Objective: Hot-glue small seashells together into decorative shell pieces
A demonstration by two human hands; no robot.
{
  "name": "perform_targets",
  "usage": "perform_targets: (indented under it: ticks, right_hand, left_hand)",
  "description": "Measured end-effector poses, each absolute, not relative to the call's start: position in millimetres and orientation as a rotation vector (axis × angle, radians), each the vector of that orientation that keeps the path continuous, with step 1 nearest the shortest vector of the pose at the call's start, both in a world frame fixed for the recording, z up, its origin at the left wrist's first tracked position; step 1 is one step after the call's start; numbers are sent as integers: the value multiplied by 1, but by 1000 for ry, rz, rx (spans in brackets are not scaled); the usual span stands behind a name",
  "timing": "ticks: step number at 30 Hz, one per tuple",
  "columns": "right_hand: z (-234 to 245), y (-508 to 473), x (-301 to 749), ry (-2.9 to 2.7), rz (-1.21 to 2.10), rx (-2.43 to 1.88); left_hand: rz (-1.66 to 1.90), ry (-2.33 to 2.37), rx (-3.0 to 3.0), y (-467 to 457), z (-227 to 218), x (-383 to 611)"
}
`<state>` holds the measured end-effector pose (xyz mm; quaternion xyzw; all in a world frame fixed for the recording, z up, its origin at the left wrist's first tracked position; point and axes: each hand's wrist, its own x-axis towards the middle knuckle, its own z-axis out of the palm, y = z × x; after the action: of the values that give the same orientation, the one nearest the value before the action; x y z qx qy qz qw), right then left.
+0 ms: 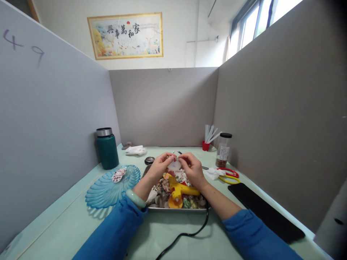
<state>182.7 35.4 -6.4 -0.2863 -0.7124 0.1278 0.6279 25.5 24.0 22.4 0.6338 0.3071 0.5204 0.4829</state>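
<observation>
My left hand and my right hand meet over the metal tray, fingertips pinched close together. Between them is a pale, roundish, shell-like piece with a small red spot near its top; its exact kind is hard to make out. Both hands seem to grip its upper edge. Below, a yellow hot glue gun lies across a heap of shells and small stones in the tray. From it a black cord runs over the front of the table.
At left stand a blue scalloped plate bearing a speckled shell and a green bottle. To the right are a jar, a red cup of glue sticks, red-and-yellow-handled scissors and a flat black object. Partitions enclose the table.
</observation>
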Motion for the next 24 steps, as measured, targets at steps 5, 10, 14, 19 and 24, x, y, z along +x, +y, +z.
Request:
perform_targets:
  ticks: [5,10,14,19,24]
  right_hand:
    - [-9,38,182,-1637,323,-650]
    - [-9,38,183,-1673,319,-641]
    - [-9,37,183,-1692,311,-629]
    - [-8,35,184,-1714,304,-627]
    - [-8,35,184,-1726,299,-635]
  left_hand:
    - [1288,738,1548,25,21,25]
    - [1284,742,1565,24,22,24]
    - [1283,745,1598,24,23,24]
    - [1275,758,1609,24,23,24]
    - [1270,767,1620,24,24,23]
